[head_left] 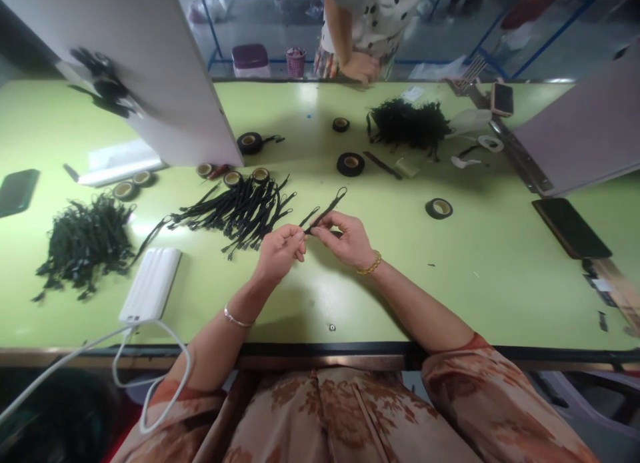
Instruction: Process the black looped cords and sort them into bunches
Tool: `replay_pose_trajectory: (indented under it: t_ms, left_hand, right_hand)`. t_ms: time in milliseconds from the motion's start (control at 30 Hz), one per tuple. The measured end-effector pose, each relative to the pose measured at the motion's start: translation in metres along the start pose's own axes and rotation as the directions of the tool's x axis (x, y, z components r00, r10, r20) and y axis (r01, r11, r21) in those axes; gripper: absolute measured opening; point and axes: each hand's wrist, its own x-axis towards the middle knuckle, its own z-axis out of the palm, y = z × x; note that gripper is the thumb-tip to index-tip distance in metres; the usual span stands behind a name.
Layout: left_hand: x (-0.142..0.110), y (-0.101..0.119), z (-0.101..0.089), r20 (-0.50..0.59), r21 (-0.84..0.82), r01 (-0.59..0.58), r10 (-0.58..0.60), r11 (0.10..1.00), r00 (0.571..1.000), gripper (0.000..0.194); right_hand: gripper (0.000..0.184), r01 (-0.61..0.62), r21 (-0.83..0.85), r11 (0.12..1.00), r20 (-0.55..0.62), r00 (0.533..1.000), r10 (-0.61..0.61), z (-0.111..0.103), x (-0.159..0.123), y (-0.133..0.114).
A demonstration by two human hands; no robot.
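My left hand [280,253] and my right hand [351,241] meet over the middle of the green table. Between them they pinch a short black taped cable [330,208], its looped end pointing up and to the right. A second thin black looped end shows beside it, and my fingers hide the part where the two hands meet. Left of my hands lies a loose pile of similar black cables [240,209]. A denser heap of black cables [90,239] sits farther left.
Rolls of black tape [440,208] lie about the table [450,283]. A white power bank [151,283] with a white cord is at front left. Upright panels [170,63] stand left and right. Across the table, a person's hand [361,67] rests near another black heap [410,124].
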Motion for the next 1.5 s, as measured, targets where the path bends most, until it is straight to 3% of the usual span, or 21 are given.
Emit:
replay_pose_trajectory:
  t_ms: [100, 200, 267, 367, 433, 533, 633, 733, 867, 933, 1067, 1167, 1267, 1333, 1500]
  left_hand:
    - [0.003, 0.001, -0.004, 0.12, -0.049, 0.069, -0.063, 0.996, 0.991, 0.029]
    - [0.001, 0.002, -0.004, 0.05, 0.167, -0.036, 0.028, 0.985, 0.998, 0.024]
    - [-0.001, 0.001, -0.002, -0.027, 0.4, -0.195, 0.224, 0.896, 0.974, 0.02]
    - [-0.005, -0.002, -0.001, -0.001, 0.646, -0.382, 0.501, 0.661, 0.865, 0.014]
    - [-0.006, -0.005, -0.001, 0.035, 0.716, -0.422, 0.575, 0.556, 0.817, 0.018]
    - [-0.007, -0.007, -0.001, 0.051, 0.758, -0.406, 0.574, 0.511, 0.817, 0.02]
    - [-0.007, -0.006, -0.001, 0.035, 0.743, -0.364, 0.51, 0.562, 0.86, 0.021]
    - [-0.006, -0.004, 0.0, 0.005, 0.639, -0.329, 0.424, 0.695, 0.905, 0.021]
    - [-0.003, -0.002, 0.0, -0.009, 0.353, -0.209, 0.227, 0.912, 0.974, 0.019]
    - [-0.002, -0.001, 0.0, 0.02, 0.197, -0.123, 0.122, 0.973, 0.992, 0.021]
    - [0.0, 0.003, -0.002, 0.122, -0.047, 0.024, -0.019, 0.999, 0.992, 0.029]
    - [0.001, 0.002, -0.005, 0.251, -0.194, 0.166, -0.115, 0.967, 0.961, 0.031]
    - [0.003, -0.001, -0.007, 0.323, -0.237, 0.245, -0.162, 0.94, 0.933, 0.031]
    - [0.005, -0.001, -0.006, 0.297, -0.193, 0.212, -0.149, 0.958, 0.943, 0.032]
    - [0.005, 0.001, -0.003, 0.085, -0.017, 0.034, -0.032, 0.999, 0.996, 0.029]
  right_hand:
    - [0.024, -0.053, 0.085, 0.995, 0.05, 0.998, 0.049, -0.002, 0.0, 0.002]
    - [0.033, -0.163, 0.184, 0.969, 0.066, 0.986, 0.154, 0.0, -0.001, 0.004]
    - [0.038, -0.238, 0.237, 0.942, 0.094, 0.971, 0.222, 0.002, -0.001, 0.005]
    - [0.04, -0.284, 0.253, 0.925, 0.131, 0.957, 0.258, 0.002, 0.0, 0.002]
    - [0.037, -0.258, 0.229, 0.939, 0.147, 0.962, 0.229, 0.001, 0.001, 0.0]
    - [0.03, -0.182, 0.184, 0.966, 0.169, 0.974, 0.151, -0.001, 0.002, -0.001]
    - [0.024, -0.121, 0.142, 0.982, 0.136, 0.986, 0.102, -0.002, 0.003, -0.001]
    - [0.023, -0.095, 0.118, 0.988, 0.093, 0.992, 0.084, -0.002, 0.003, -0.001]
    - [0.027, -0.142, 0.232, 0.962, 0.122, 0.986, 0.116, -0.003, 0.004, 0.0]
    - [0.029, -0.172, 0.289, 0.942, 0.151, 0.98, 0.132, -0.004, 0.005, 0.001]
    - [0.031, -0.19, 0.308, 0.932, 0.179, 0.974, 0.139, -0.007, 0.006, 0.001]
    - [0.033, -0.202, 0.282, 0.938, 0.204, 0.968, 0.147, -0.009, 0.006, -0.001]
    - [0.037, -0.228, 0.279, 0.933, 0.209, 0.963, 0.173, -0.007, 0.006, 0.0]
    - [0.039, -0.242, 0.29, 0.926, 0.19, 0.963, 0.192, -0.004, 0.005, 0.002]
    - [0.033, -0.213, 0.255, 0.943, 0.168, 0.97, 0.173, 0.002, 0.003, 0.007]
